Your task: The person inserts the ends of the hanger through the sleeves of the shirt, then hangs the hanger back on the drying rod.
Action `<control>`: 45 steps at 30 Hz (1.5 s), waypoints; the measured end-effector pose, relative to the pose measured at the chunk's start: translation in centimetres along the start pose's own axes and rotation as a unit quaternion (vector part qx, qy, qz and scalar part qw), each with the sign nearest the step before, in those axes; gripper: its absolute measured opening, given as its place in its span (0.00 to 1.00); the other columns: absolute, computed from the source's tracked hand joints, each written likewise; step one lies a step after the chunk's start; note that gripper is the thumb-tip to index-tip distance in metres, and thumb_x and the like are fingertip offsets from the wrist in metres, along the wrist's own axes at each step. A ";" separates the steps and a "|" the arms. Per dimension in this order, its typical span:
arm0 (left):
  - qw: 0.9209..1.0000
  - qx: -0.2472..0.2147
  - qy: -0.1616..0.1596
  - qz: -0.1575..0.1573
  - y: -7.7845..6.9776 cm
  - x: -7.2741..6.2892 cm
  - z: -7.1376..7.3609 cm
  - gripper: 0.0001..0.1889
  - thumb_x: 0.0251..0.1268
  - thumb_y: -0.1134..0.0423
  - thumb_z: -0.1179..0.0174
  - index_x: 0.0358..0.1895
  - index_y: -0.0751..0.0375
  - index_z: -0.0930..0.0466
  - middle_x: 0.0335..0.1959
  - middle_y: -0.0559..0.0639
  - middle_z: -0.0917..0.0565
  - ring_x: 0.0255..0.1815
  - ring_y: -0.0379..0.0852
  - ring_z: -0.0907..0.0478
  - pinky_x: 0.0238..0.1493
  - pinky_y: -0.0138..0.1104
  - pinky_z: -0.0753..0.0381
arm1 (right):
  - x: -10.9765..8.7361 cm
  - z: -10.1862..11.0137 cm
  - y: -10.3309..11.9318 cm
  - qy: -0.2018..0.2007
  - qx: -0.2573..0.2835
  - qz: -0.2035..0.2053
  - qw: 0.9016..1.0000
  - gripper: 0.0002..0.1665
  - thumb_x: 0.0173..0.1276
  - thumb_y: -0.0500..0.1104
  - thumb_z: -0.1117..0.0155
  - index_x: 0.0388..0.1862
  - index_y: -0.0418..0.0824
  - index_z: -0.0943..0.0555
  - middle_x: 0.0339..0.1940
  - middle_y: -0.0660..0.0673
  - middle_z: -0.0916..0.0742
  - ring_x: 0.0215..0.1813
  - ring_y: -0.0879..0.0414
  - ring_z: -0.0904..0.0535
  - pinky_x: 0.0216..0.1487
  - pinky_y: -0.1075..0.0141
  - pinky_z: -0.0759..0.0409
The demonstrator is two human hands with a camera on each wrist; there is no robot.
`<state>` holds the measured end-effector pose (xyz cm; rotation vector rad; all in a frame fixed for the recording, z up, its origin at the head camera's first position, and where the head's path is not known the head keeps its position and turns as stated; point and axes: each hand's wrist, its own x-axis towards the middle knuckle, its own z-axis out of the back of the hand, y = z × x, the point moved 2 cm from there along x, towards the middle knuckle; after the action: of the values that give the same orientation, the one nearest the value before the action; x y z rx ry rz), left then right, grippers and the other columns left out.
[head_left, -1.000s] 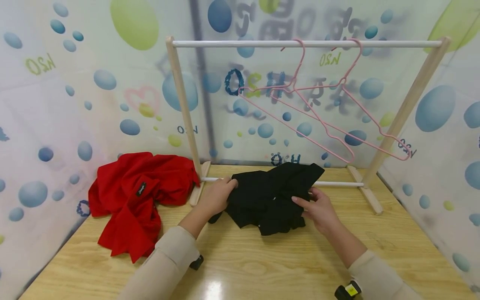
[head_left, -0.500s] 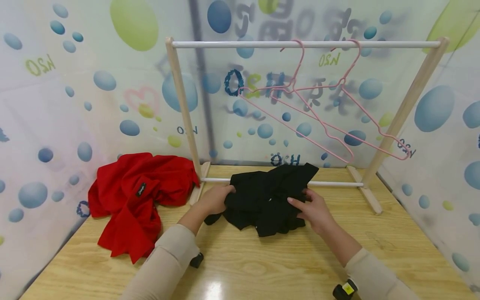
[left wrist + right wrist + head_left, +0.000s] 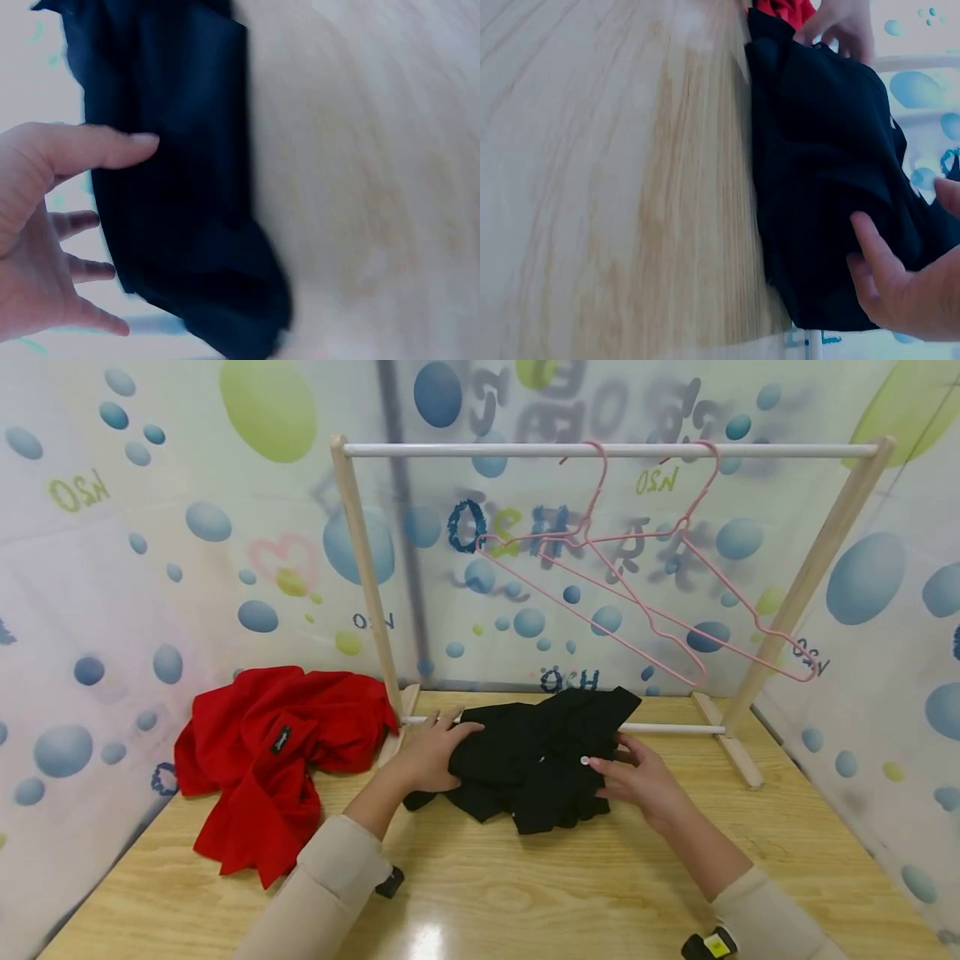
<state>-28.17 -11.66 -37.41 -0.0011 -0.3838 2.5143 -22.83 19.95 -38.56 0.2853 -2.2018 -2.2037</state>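
A crumpled black garment [image 3: 536, 760], with a few small white spots like buttons, lies on the table beneath the rack. At its left end is my left hand [image 3: 431, 756], fingers spread. The left wrist view shows the thumb [image 3: 112, 148] lying over the black cloth [image 3: 180, 150], while the other fingers stand apart at its edge. My right hand [image 3: 641, 781] is at the garment's right side, with extended fingers touching the cloth; some fingertips are hidden behind it. In the right wrist view, one fingertip lies against the dark fabric [image 3: 825, 150].
A red garment [image 3: 255, 752] with a black label lies crumpled on the left of the wooden table [image 3: 480, 893]. Behind stands a rack with a white top rail [image 3: 465, 449] and wooden posts. Two pink hangers [image 3: 596, 497] hang from the rail. Patterned sheets surround the table.
My left hand has loosened from the black garment and spread its fingers. My right hand shifted slightly left, then back right, along the cloth's edge. The garment moved slightly left.
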 end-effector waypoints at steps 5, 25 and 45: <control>0.999 -0.001 -0.029 -0.043 -3.2 -0.3 1.3 0.43 0.48 0.55 0.25 0.71 0.50 0.35 0.77 0.58 0.47 0.74 0.64 0.48 0.62 0.68 0.41 | -0.4 1.3 0.1 0.015 0.000 0.012 1.000 0.46 0.63 0.25 0.49 0.77 0.30 0.56 0.70 0.23 0.42 0.47 0.53 0.20 0.51 0.52 0.19; 0.993 -0.023 -0.098 -0.061 -11.7 2.6 -0.9 0.22 0.60 0.60 0.32 0.58 0.60 0.22 0.55 0.53 0.21 0.57 0.49 0.25 0.60 0.38 0.26 | 4.0 6.1 -0.2 -0.103 -0.291 0.089 0.947 0.31 0.73 0.36 0.44 0.71 0.28 0.38 0.68 0.26 0.31 0.65 0.34 0.30 0.56 0.48 0.23; 0.963 -0.104 -0.244 -0.044 -9.2 1.3 2.0 0.06 0.63 0.70 0.37 0.39 0.58 0.12 0.33 0.48 0.15 0.30 0.42 0.22 0.33 0.32 0.22 | 6.5 5.8 -1.5 -0.160 -0.266 0.154 0.938 0.12 0.74 0.38 0.43 0.47 0.29 0.23 0.52 0.30 0.19 0.57 0.38 0.23 0.56 0.50 0.23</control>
<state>-24.31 -4.32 -32.85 0.5487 -0.8232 2.3538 -29.89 24.79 -40.83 -0.4242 -1.5086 -2.6607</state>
